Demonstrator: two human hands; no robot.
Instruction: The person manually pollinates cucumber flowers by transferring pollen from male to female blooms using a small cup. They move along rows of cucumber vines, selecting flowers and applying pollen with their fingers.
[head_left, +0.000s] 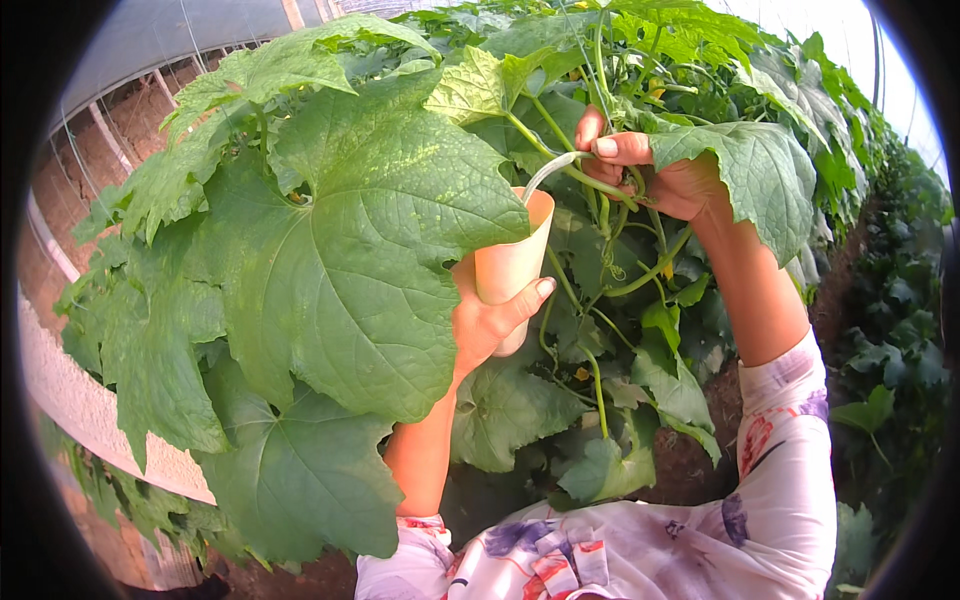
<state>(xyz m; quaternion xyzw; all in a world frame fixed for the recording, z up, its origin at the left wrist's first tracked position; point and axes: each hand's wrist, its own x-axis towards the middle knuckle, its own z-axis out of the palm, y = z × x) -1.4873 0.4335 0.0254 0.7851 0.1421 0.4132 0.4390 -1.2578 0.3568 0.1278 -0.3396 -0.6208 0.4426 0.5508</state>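
My left hand (487, 315) is wrapped around a pale, tall cup (513, 270), tilted slightly, its rim partly behind a large leaf. A thin, pale green young cucumber (551, 174) curves from the cup's mouth up to my right hand (637, 165). The thumb and fingers of that hand pinch its upper end beside the vine stem and a leaf stalk. Over the right wrist lies a cucumber leaf (739, 161). A broad cucumber leaf (330, 232) covers part of my left fingers. What lies inside the cup is hidden.
Dense cucumber vines with curled tendrils (615, 262) surround both hands. Thin support strings (581, 45) run upward. A low pale wall (82, 405) curves along the left, with greenhouse poles (109, 135) behind it. More plants (892, 322) stand across a soil path at right.
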